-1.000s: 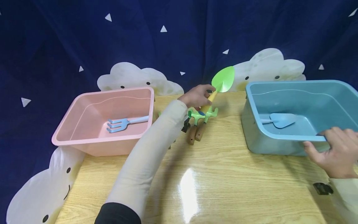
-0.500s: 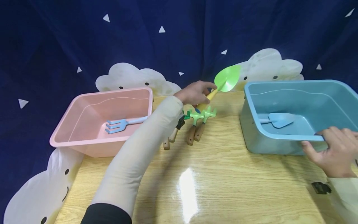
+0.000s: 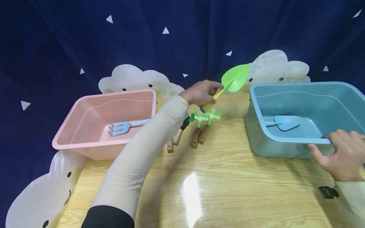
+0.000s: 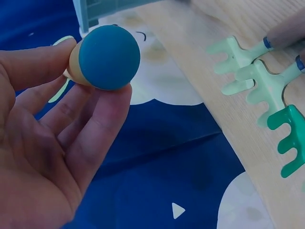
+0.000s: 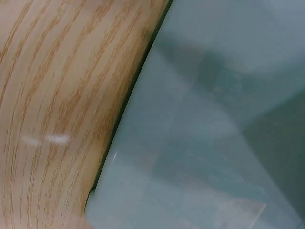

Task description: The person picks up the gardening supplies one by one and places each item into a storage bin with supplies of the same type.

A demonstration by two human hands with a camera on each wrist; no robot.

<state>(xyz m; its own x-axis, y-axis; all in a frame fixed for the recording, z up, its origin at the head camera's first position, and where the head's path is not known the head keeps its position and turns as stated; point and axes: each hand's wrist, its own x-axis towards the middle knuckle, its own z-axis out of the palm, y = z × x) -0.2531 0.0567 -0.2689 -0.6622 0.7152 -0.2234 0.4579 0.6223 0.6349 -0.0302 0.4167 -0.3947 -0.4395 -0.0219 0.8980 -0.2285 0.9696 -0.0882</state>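
My left hand (image 3: pixel 201 93) pinches the yellow handle of a toy trowel (image 3: pixel 235 78) between thumb and fingers, its bright green blade tilted up and to the right. In the left wrist view the blue end of the trowel handle (image 4: pixel 110 57) faces the camera. Below the hand, two light green rakes (image 3: pixel 200 118) with brown handles lie side by side on the table. My right hand (image 3: pixel 342 155) grips the front rim of the blue bin (image 3: pixel 291 139), thumb outside. A light blue trowel (image 3: pixel 287 122) lies inside that bin.
On the left stands a pink bin (image 3: pixel 99 145) with a light blue hand fork (image 3: pixel 119 128) inside. A dark green rake (image 4: pixel 291 138) and further wooden handles (image 3: pixel 170 146) lie partly behind the left sleeve. A dark blue curtain (image 3: pixel 185 38) hangs behind the table.
My left hand has lifted the green trowel off the pile of tools and shifted it slightly right and up. The right hand stays on the blue bin's rim.
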